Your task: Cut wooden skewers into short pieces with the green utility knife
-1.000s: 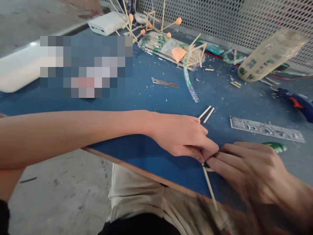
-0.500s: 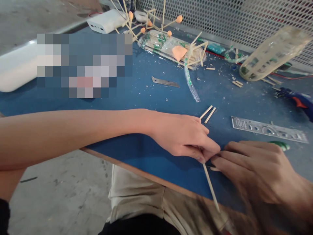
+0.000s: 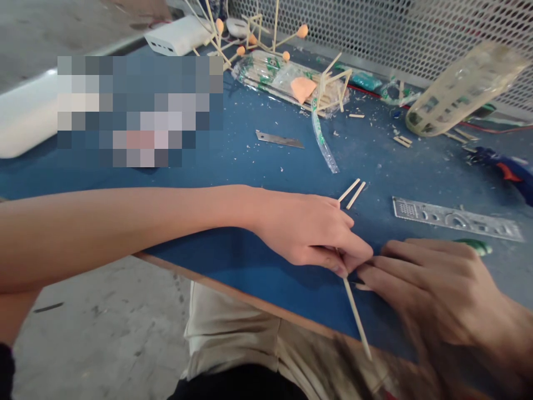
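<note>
A thin wooden stick [image 3: 357,318] slants over the table's front edge, pinched between the thumb and fingers of my left hand [image 3: 318,230]. Right beside those fingertips is my right hand [image 3: 437,289], its fingers curled and closed. A small pale bit and a dark tip show under its fingers, but what it grips is hidden. Two short cut sticks [image 3: 355,195] lie just beyond my left knuckles, one partly behind them. A clear plastic stencil ruler [image 3: 456,218] lies beyond my right hand, and a green object [image 3: 474,246] is partly covered by that hand.
A loose blade [image 3: 280,139] lies on the blue table [image 3: 233,266]. Behind it are a plastic pack of sticks [image 3: 266,69], stick frames with orange blobs [image 3: 302,31] and a white power bank [image 3: 179,36]. At right are a clear bottle [image 3: 462,91] and a blue tool [image 3: 506,169].
The view has shifted very slightly, so everything sits a little further left. Both hands keep the same hold and position on the table.
</note>
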The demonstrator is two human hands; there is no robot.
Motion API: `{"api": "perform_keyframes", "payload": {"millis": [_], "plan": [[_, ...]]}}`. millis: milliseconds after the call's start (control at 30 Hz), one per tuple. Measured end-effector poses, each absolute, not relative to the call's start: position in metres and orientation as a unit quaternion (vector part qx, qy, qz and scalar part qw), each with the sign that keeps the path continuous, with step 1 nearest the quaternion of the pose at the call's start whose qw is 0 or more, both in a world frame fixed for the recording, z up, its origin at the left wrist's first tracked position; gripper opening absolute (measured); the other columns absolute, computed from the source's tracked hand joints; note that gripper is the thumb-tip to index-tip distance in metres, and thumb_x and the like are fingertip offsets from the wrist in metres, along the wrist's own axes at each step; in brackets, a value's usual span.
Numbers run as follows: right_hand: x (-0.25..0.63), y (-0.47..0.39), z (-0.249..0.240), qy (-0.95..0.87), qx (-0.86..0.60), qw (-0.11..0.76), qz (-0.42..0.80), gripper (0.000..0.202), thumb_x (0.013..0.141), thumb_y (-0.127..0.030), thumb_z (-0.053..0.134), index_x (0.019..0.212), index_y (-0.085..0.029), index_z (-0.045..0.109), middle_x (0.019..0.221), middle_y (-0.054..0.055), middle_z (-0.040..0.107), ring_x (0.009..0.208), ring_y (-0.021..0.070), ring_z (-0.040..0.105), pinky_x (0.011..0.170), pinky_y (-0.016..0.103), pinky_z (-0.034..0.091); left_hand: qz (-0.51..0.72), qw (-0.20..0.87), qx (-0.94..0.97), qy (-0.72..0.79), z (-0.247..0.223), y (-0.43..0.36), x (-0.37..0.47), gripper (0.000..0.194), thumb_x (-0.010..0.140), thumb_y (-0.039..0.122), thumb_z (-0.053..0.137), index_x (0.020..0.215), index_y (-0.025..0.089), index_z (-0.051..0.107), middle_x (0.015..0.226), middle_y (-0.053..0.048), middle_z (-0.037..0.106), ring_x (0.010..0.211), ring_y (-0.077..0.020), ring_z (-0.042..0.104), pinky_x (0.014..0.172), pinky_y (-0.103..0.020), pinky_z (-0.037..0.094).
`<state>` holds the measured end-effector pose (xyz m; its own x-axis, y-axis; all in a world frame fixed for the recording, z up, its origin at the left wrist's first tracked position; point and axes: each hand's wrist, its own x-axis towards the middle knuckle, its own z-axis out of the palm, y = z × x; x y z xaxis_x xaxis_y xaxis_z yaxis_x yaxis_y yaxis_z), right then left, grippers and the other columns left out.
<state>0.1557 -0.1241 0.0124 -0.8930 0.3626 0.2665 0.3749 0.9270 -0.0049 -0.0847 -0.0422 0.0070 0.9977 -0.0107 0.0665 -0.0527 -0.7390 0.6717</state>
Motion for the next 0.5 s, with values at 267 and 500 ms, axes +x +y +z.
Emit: {"api": "perform_keyframes", "payload": {"millis": [267,500], "plan": [[0.1559,-0.1301,0.0056,-0.975,-0.192,0.110,-0.023,0.028,0.104,-0.016,0.032,0.107,-0.020,0.060,0.080,0.000,0.072,0.067,0.0174,0.060,0.058,0.038,0.038,0.039,0.318,0.947,-0.014,0.0045,-0.0443,-0.0843,0.016,0.102,0.029,0.052,0.089,0.027,0.060,0.089,0.001,0.073,0.087,-0.0177,0.060,0.083,-0.034,0.037],[0.1541,-0.1276,0.0093,-0.969,-0.208,0.131,-0.015,0.025,0.101,-0.014,0.039,0.094,-0.021,0.062,0.068,-0.002,0.065,0.058,0.0158,0.054,0.052,0.035,0.037,0.033,0.343,0.939,-0.012,0.0061,-0.0431,-0.0844,0.016,0.101,0.029,0.052,0.088,0.027,0.061,0.092,0.002,0.074,0.086,-0.0172,0.060,0.083,-0.034,0.038]]}}
